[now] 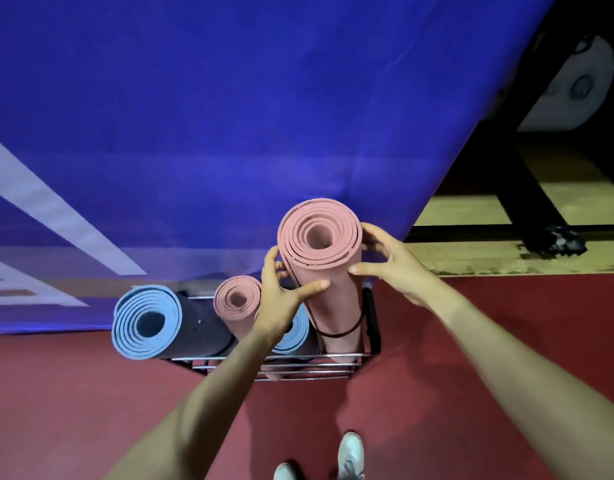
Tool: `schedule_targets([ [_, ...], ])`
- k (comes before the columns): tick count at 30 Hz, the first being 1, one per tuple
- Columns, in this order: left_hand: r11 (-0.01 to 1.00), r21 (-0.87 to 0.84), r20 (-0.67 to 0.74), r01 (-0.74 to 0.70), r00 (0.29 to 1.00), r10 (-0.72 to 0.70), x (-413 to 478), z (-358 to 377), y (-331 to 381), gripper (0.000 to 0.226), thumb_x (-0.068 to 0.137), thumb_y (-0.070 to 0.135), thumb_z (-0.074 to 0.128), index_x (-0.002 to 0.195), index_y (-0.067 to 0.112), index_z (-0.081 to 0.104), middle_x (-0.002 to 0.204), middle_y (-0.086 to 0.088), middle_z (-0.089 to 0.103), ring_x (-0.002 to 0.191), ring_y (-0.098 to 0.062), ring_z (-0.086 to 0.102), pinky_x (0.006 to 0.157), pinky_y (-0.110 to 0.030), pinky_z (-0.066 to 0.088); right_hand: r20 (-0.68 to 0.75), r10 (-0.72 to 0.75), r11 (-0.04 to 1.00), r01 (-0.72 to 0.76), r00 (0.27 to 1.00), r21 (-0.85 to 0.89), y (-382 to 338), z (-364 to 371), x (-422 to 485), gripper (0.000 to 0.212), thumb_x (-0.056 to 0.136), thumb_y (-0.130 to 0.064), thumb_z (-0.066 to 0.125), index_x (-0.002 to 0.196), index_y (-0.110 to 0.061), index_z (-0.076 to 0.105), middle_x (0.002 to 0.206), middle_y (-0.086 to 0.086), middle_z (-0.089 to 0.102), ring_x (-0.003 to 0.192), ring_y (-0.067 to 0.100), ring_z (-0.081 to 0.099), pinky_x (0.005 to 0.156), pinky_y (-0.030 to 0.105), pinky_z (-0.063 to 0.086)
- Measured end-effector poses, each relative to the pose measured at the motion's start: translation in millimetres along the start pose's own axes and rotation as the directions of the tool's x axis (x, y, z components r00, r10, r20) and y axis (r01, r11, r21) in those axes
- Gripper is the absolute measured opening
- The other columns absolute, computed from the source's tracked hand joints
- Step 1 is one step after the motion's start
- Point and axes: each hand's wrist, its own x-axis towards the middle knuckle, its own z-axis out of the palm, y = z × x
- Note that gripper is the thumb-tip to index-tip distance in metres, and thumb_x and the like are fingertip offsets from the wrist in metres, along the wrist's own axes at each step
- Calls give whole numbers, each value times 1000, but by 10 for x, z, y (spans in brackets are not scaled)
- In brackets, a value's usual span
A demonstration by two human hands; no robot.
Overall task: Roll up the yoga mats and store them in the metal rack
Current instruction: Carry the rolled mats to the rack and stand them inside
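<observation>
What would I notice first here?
The big rolled pink yoga mat, standing in the metal rack in the middle, held by the left hand and right hand. Behind it hangs a huge blue banner; a blue rolled mat leans at the rack's left.

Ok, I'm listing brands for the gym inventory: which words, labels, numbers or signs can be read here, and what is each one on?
No text here can be read.
On the blue banner: white strokes at its left, perhaps parts of large letters, cut off by the frame, unreadable.
On the tall pink mat, the blue mat and the metal rack: no label shows.
</observation>
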Motion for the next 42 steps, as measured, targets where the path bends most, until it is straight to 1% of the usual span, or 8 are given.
schedule_targets([
  [8, 994, 104, 29, -12, 1000, 9, 73, 192, -173, 105, 39, 50, 93, 128, 39, 40, 127, -9, 50, 113, -27, 54, 96, -50, 48, 35, 61, 997, -62, 998, 42, 192, -139, -80, 77, 70, 13, 71, 135, -18, 44, 133, -5, 53, 124, 7, 48, 93, 20, 44],
  [14, 983, 181, 87, 0, 996, -16, 39, 205, -493, 78, 42, 16, 83, 109, 31, 46, 109, 2, 57, 100, -17, 54, 87, -25, 49, 27, 161, 987, -161, 987, -4, 593, 31, -167, 79, 72, 18, 68, 136, -12, 35, 129, -3, 47, 117, 5, 43, 89, 2, 36],
  [20, 964, 266, 96, -9, 995, -18, -3, 275, -924, 88, 39, 29, 82, 118, 30, 43, 124, -12, 49, 114, -23, 50, 98, -36, 44, -4, 213, 976, -213, 977, -49, 1239, 164, -304, 81, 75, 15, 66, 132, -29, 29, 126, -18, 45, 127, 9, 40, 115, 36, 27],
  [27, 951, 297, 187, -84, 982, 28, 140, 169, -1157, 105, 49, 31, 89, 139, 31, 35, 137, -3, 46, 125, -22, 47, 103, -51, 41, -15, 180, 978, -177, 984, 107, 1436, 190, -206, 95, 72, 25, 61, 138, -31, 21, 142, -8, 33, 128, 3, 38, 101, 11, 35],
  [32, 960, 265, 147, -87, 988, 49, 79, 131, -1041, 98, 45, 38, 88, 127, 50, 36, 131, 3, 43, 120, -14, 48, 102, -47, 43, -49, 100, 995, -101, 994, -9, 1487, 154, -213, 86, 71, 11, 72, 133, -33, 33, 137, -14, 40, 117, -18, 42, 102, 7, 29],
  [35, 950, 289, 141, -116, 987, 77, 129, 117, -979, 101, 44, 45, 87, 130, 49, 34, 127, 11, 39, 117, -8, 47, 101, -44, 45, -62, 45, 992, -52, 997, -114, 1403, 105, -188, 86, 75, 2, 74, 131, -43, 28, 140, -6, 36, 129, -3, 33, 101, 2, 22],
  [38, 946, 306, 155, -106, 986, 61, 233, 178, -917, 103, 42, 47, 87, 130, 50, 33, 125, 11, 39, 122, -13, 46, 104, -40, 43, -41, 46, 991, -51, 998, -126, 1380, 61, -125, 83, 76, -1, 73, 133, -39, 26, 143, -4, 33, 132, 4, 30, 102, 5, 19],
  [42, 938, 325, 201, -124, 978, 60, 218, 244, -1059, 103, 44, 43, 90, 135, 41, 41, 128, 1, 47, 122, -23, 46, 105, -47, 40, -53, 71, 993, -76, 996, -92, 1547, 103, -222, 81, 71, -8, 71, 135, -37, 29, 148, 5, 35, 138, 15, 30, 116, 33, 21],
])
